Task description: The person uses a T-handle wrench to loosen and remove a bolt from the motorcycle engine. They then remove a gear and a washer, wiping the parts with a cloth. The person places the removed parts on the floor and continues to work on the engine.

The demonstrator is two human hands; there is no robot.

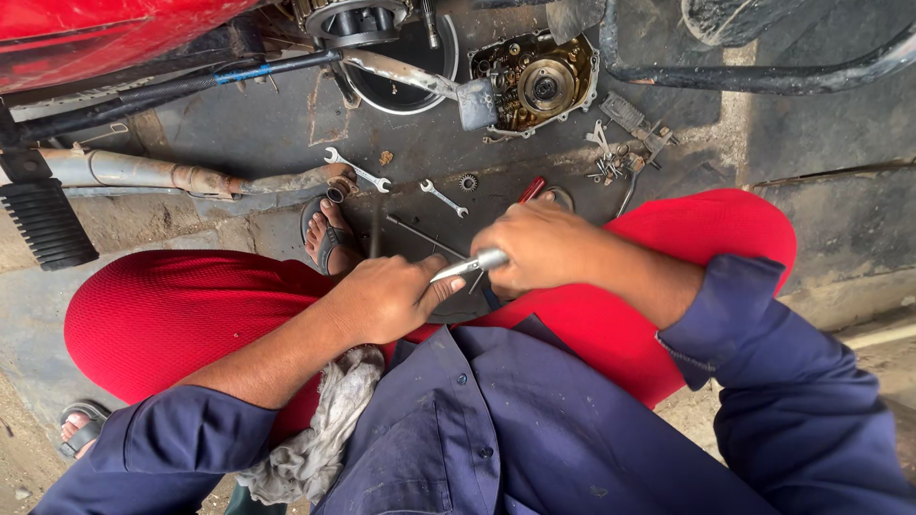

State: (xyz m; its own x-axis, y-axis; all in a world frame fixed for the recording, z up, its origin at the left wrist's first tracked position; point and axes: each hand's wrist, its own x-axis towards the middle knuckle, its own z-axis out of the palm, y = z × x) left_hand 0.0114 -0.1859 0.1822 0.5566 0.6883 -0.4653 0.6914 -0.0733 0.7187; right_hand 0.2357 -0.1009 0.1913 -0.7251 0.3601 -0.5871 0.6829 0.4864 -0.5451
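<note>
Head view, tool: I see a slim chrome metal tool (472,262) held between both hands, over the lap and above the oily concrete floor (239,124).
Long axis: it runs nearly level, rising slightly from its left end to its right end, across my line of sight.
Left hand (386,298): closed, thumb lying along the tool's thin left end, the fingers curled under it.
Right hand (546,246): closed in a fist round the thicker right end; what lies under the palm is hidden from me.
Which hand is nearer: both touch the tool, one at each end; only the short middle stretch shows bare between them.
Red handle (531,189): a red-handled tool pokes out just beyond the right hand's knuckles; I cannot tell whether the hand holds it.
Rag (320,434): a dirty grey cloth lies on the lap below the left wrist, apart from the tool.
Floor ahead: two open-ended spanners (357,170) and (445,198) lie past the hands, beside a small gear (468,181).
Far edge: an opened engine case (534,84) sits near the top edge, well apart from both hands.
Foot (329,234): a sandalled foot rests left of the spanners.
</note>
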